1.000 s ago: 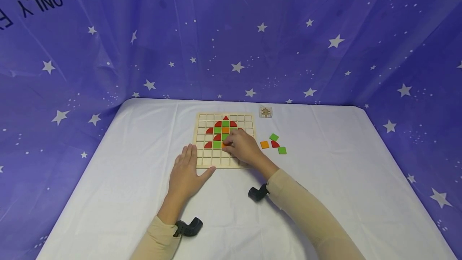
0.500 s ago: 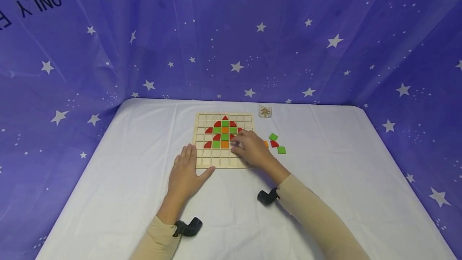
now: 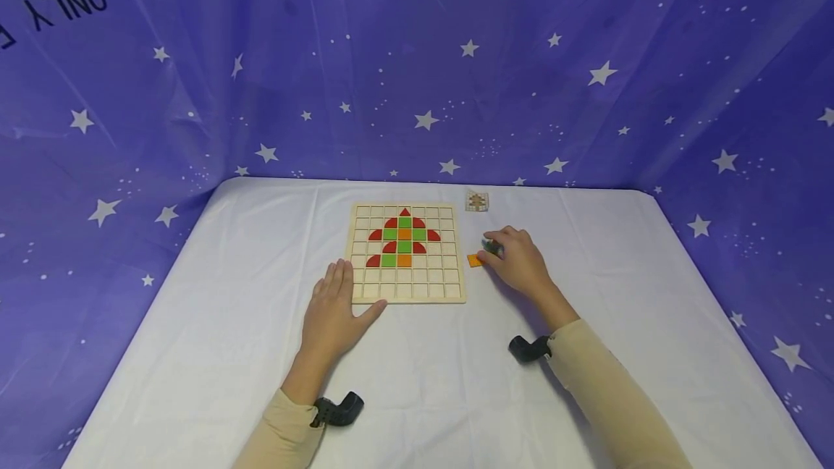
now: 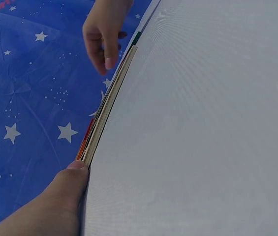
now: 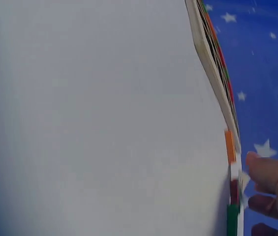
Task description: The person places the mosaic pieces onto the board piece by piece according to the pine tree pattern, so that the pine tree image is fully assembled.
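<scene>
My left hand (image 3: 330, 315) lies with straight fingers along the left edge of a wooden grid board (image 3: 452, 289), its thumb at the near edge. Red, green and orange tiles fill part of the grid, among them an orange square (image 3: 404, 260) in the lowest filled row. Right of the board, my right hand (image 3: 523, 263) is over loose tiles, thumb and fingers apart. A green square (image 3: 493, 245) shows between the fingers, and an orange square (image 3: 474, 260) lies by the thumb. The right wrist view shows a red tile (image 5: 234, 191) beside the fingertips; the hand covers part of this group.
A small card (image 3: 477, 201) with a tree-like pattern lies behind the board to the right. White cloth (image 3: 417, 382) covers the table, and a purple star-printed curtain (image 3: 365, 78) hangs behind it. Each wrist carries a black camera mount (image 3: 340, 410).
My right hand has let go of the orange square, left in the lowest filled row, and moved right from the board to the loose tiles. My left hand has stayed in place.
</scene>
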`<state>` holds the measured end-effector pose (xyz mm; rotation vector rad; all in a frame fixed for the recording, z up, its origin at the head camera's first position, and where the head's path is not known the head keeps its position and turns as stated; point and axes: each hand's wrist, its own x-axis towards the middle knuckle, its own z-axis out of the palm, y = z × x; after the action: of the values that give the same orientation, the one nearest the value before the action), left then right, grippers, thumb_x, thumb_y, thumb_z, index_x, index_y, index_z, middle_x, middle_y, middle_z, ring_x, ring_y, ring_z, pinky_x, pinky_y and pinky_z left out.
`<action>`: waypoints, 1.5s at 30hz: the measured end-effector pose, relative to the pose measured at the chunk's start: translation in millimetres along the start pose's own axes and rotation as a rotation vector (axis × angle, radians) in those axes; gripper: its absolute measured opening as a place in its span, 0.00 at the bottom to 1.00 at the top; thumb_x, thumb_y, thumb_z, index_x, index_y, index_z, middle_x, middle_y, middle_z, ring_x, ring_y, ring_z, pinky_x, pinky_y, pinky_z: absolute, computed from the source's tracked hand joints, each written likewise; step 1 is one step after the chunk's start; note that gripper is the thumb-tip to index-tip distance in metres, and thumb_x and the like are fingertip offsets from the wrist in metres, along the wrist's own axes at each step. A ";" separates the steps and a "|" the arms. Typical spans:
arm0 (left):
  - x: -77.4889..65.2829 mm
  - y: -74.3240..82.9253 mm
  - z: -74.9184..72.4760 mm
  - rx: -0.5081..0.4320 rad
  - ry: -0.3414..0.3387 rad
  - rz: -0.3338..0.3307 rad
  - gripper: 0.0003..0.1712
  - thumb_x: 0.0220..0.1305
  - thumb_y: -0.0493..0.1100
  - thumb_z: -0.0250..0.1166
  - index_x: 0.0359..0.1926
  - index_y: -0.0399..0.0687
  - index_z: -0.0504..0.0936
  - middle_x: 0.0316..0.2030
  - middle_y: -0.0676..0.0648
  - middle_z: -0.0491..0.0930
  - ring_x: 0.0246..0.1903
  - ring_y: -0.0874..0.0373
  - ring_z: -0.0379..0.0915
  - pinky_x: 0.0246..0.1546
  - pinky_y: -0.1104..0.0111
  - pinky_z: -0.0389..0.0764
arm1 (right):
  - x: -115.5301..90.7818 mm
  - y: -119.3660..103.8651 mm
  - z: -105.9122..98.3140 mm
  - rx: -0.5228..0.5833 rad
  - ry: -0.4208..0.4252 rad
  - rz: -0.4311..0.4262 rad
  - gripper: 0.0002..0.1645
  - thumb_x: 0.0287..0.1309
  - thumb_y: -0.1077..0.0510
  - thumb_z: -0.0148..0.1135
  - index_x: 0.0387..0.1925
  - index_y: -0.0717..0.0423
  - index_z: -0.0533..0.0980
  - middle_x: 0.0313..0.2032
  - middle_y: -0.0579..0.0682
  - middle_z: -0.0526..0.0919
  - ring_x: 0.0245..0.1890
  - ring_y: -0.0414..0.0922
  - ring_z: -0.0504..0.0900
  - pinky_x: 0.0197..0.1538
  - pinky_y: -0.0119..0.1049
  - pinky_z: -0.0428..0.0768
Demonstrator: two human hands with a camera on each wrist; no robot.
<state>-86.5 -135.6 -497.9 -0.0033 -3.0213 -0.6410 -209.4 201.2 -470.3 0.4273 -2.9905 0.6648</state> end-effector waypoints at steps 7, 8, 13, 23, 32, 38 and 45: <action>0.2 -1.4 0.6 0.003 0.000 0.002 0.62 0.61 0.75 0.56 0.77 0.36 0.47 0.78 0.37 0.47 0.78 0.42 0.41 0.77 0.48 0.48 | -2.3 21.0 -3.8 0.037 -0.024 0.080 0.29 0.61 0.44 0.66 0.58 0.56 0.79 0.51 0.56 0.81 0.55 0.57 0.74 0.59 0.56 0.74; 0.2 -1.5 0.9 0.003 0.002 0.003 0.62 0.61 0.75 0.55 0.77 0.36 0.47 0.78 0.37 0.47 0.78 0.42 0.41 0.77 0.48 0.49 | -2.2 22.2 -3.8 0.045 -0.026 0.083 0.28 0.61 0.44 0.66 0.57 0.55 0.80 0.51 0.56 0.81 0.55 0.57 0.74 0.59 0.55 0.74; 0.1 -1.7 1.8 -0.001 0.007 0.005 0.62 0.61 0.76 0.55 0.77 0.37 0.47 0.78 0.38 0.47 0.78 0.43 0.41 0.77 0.49 0.48 | -0.8 25.0 -3.6 0.060 -0.030 0.090 0.25 0.62 0.45 0.66 0.56 0.54 0.81 0.49 0.54 0.81 0.53 0.55 0.76 0.58 0.54 0.75; -0.6 -0.3 0.8 0.001 0.008 0.007 0.61 0.61 0.75 0.55 0.77 0.36 0.48 0.78 0.37 0.48 0.78 0.42 0.42 0.77 0.48 0.49 | 4.3 28.5 -5.5 0.120 -0.029 0.120 0.18 0.64 0.51 0.64 0.52 0.54 0.82 0.43 0.54 0.81 0.41 0.50 0.77 0.47 0.46 0.77; -0.4 -0.3 1.1 0.001 0.012 0.005 0.61 0.61 0.75 0.56 0.77 0.36 0.49 0.78 0.37 0.48 0.78 0.42 0.42 0.77 0.48 0.49 | 11.2 37.7 -7.3 0.168 -0.029 0.156 0.17 0.65 0.53 0.63 0.51 0.55 0.83 0.43 0.55 0.82 0.42 0.51 0.78 0.48 0.47 0.76; 0.0 -1.6 2.4 0.003 0.010 0.004 0.61 0.61 0.75 0.56 0.77 0.36 0.48 0.78 0.38 0.48 0.78 0.43 0.41 0.77 0.49 0.49 | 13.8 39.4 -7.6 0.164 -0.038 0.152 0.20 0.65 0.51 0.62 0.55 0.53 0.81 0.43 0.55 0.80 0.43 0.51 0.77 0.48 0.47 0.76; 0.5 -3.3 4.0 0.011 0.010 0.006 0.62 0.61 0.76 0.55 0.77 0.36 0.48 0.78 0.38 0.48 0.78 0.43 0.41 0.77 0.50 0.49 | 18.0 39.3 -8.5 0.150 -0.084 0.142 0.23 0.61 0.47 0.67 0.55 0.52 0.82 0.43 0.54 0.80 0.44 0.51 0.77 0.50 0.48 0.76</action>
<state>-87.3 -137.0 -502.8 -0.0089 -3.0136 -0.6225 -237.8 234.4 -476.7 0.2569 -3.0842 0.9105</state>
